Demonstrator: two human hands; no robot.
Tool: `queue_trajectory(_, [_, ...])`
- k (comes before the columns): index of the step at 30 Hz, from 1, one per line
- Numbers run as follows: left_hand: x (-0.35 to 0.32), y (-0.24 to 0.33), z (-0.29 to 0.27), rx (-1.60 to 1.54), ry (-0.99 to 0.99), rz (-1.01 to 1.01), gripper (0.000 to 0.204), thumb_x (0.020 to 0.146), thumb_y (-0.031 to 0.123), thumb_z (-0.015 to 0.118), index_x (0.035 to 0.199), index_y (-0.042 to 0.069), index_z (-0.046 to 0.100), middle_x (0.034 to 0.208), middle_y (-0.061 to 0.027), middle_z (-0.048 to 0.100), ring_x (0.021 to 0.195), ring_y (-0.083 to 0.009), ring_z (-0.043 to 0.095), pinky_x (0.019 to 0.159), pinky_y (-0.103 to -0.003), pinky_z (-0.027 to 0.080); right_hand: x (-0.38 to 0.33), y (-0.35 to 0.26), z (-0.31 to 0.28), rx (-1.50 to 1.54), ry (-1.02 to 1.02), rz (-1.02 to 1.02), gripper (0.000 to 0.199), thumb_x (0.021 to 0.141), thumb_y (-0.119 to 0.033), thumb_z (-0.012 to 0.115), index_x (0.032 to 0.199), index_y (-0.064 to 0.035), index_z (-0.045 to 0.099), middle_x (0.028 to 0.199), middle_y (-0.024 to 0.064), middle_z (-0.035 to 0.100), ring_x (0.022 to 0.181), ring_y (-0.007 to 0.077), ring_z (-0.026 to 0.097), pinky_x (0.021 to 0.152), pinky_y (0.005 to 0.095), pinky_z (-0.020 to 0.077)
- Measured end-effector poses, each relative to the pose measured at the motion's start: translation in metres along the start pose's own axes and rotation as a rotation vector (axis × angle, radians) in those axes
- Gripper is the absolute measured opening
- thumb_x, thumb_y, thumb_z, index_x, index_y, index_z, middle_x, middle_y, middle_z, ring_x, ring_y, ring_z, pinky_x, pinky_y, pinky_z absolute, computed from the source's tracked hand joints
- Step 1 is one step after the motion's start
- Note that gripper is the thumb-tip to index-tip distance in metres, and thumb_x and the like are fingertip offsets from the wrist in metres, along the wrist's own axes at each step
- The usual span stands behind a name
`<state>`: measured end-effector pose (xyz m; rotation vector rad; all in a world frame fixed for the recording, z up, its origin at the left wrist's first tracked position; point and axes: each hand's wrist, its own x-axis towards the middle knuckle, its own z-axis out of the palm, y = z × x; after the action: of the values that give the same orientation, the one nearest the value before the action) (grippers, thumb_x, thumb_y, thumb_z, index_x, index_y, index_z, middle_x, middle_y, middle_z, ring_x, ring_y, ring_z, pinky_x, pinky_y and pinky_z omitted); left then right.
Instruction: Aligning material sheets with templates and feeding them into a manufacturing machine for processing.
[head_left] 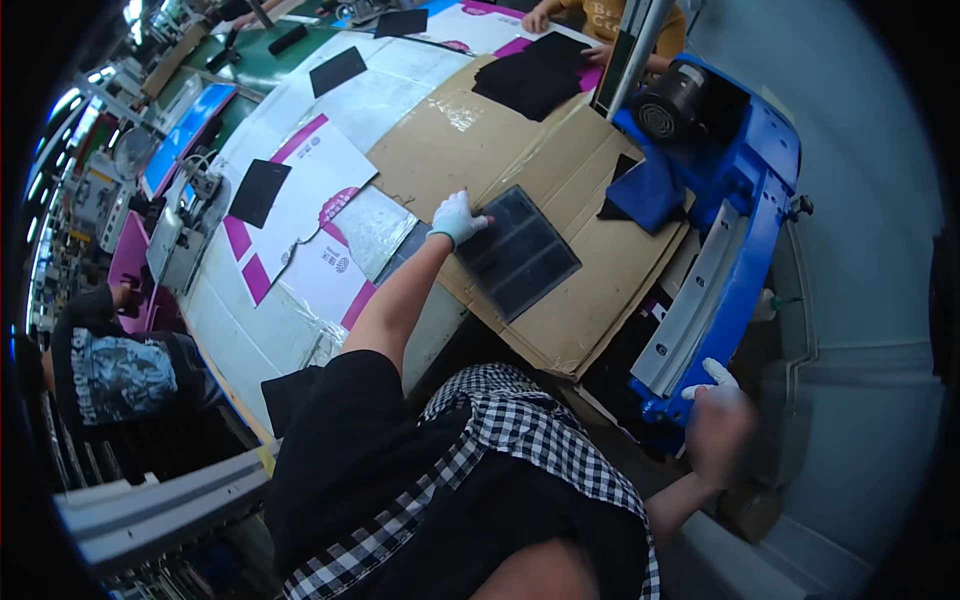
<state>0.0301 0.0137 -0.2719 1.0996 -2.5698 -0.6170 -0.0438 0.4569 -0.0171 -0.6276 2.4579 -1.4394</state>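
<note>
My left hand, in a white glove that leaves the thumb tip bare, rests at the upper left edge of a dark, glossy rectangular panel. Its fingers are spread, and the thumb reaches onto the panel's edge. The panel has raised lines dividing it into sections and lies flat on brown cardboard. At the near end of a blue machine, my right hand is partly smeared by motion. Two white-covered fingers stand apart there, close to the machine; whether they touch it I cannot tell.
Dark blue cloth pieces lie beside the machine. Across the cardboard, another person's hands are near a stack of black sheets. White and magenta printed board covers the table to the left, with a black sheet on it. Another person works at far left.
</note>
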Motion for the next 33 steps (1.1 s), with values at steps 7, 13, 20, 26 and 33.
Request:
queue_trajectory(7, [0.020,-0.014,-0.003,-0.022,-0.128,-0.054,0.067,0.063,0.032,0.073,0.111,-0.004,0.042,0.104,-0.0236,0.055,0.091,-0.0362,0.056,0.079,-0.039,0.046,-0.001,0.002,-0.004,-0.075,0.020,0.069,0.032,0.079,-0.003,0.059,0.110,0.0046,0.055,0.067,0.0074,0.063,0.036,0.0057,0.039,0.033,0.0161,0.0305])
queue_trajectory(13, [0.023,-0.041,-0.100,-0.416,-0.580,-0.249,0.056,0.072,0.028,0.069,0.111,-0.007,0.048,0.099,-0.0138,0.058,0.084,-0.0193,0.057,0.075,-0.027,0.046,0.013,0.028,-0.019,0.667,0.225,-0.078,0.035,0.090,-0.021,0.047,0.113,0.0044,0.050,0.078,0.0072,0.060,0.053,0.0047,0.045,0.041,0.0144,0.0302])
queue_trajectory(20, [-0.002,0.089,-0.165,-0.819,-0.368,0.002,0.053,0.082,0.025,0.061,0.121,-0.008,0.044,0.099,-0.0140,0.058,0.080,-0.0158,0.057,0.072,-0.022,0.045,0.044,0.068,-0.060,0.782,0.272,0.055,0.027,0.089,-0.024,0.052,0.102,-0.0001,0.054,0.070,0.0035,0.054,0.054,0.0026,0.042,0.042,0.0136,0.0286])
queue_trajectory(26, [-0.029,0.286,-0.145,-1.264,-0.505,0.354,0.057,0.083,0.028,0.060,0.120,-0.012,0.042,0.101,-0.0206,0.057,0.083,-0.0200,0.059,0.078,-0.024,0.048,0.052,0.091,-0.088,0.918,0.017,0.101,0.038,0.091,-0.035,0.044,0.107,-0.0023,0.054,0.088,0.0060,0.060,0.065,0.0070,0.050,0.051,0.0180,0.0376])
queue_trajectory(33, [-0.085,0.423,-0.098,-1.195,-0.756,0.495,0.053,0.085,0.031,0.056,0.113,-0.012,0.047,0.092,-0.0210,0.059,0.076,-0.0222,0.062,0.069,-0.025,0.052,0.026,0.087,-0.125,1.369,0.239,-0.029,0.044,0.089,-0.041,0.042,0.110,-0.0042,0.054,0.100,0.0067,0.061,0.081,0.0144,0.058,0.069,0.0265,0.0450])
